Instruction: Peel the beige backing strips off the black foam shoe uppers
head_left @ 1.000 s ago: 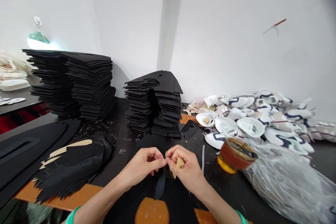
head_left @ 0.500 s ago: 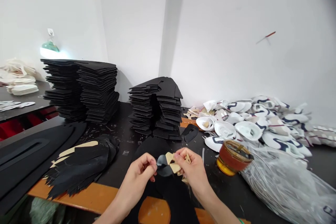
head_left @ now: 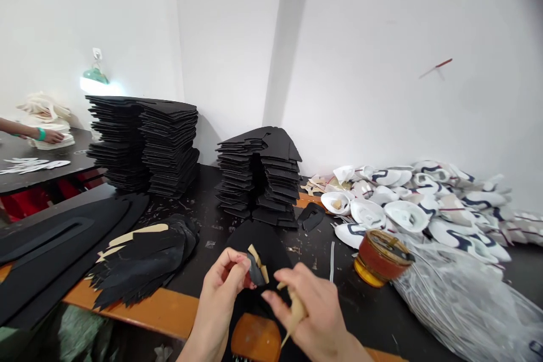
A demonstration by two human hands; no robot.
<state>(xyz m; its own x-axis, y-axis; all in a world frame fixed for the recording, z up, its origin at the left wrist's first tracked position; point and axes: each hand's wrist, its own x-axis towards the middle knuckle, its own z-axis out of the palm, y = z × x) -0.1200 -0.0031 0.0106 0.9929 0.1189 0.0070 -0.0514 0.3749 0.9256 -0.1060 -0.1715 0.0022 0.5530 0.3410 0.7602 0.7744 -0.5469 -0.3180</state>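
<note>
My left hand (head_left: 227, 283) pinches a small dark patch (head_left: 255, 271) between thumb and fingers. A beige backing piece (head_left: 265, 273) still clings to one side of that patch. To its right, my right hand (head_left: 311, 305) is curled around several beige backing scraps (head_left: 297, 311), its thumb and forefinger a little apart and blurred by motion. A gap separates the two hands. Below and behind them lies a black shoe-upper-shaped sheet (head_left: 254, 236), partly hidden by my hands. Left of my hands, a fanned pile of dark patches (head_left: 139, 260) with some beige pieces rests on the table.
Tall black stacks (head_left: 169, 147) and a lower black stack (head_left: 278, 169) stand toward the wall. At right are white shoe uppers (head_left: 407, 215), an amber glass jar (head_left: 382, 257) and a clear plastic bag (head_left: 462, 294). Another person's hand (head_left: 53, 136) touches white pieces at far left.
My right hand has moved away from the dark patch with beige scraps in it. My left hand has turned the patch. The view has swung slightly left, and a co-worker's hand shows more.
</note>
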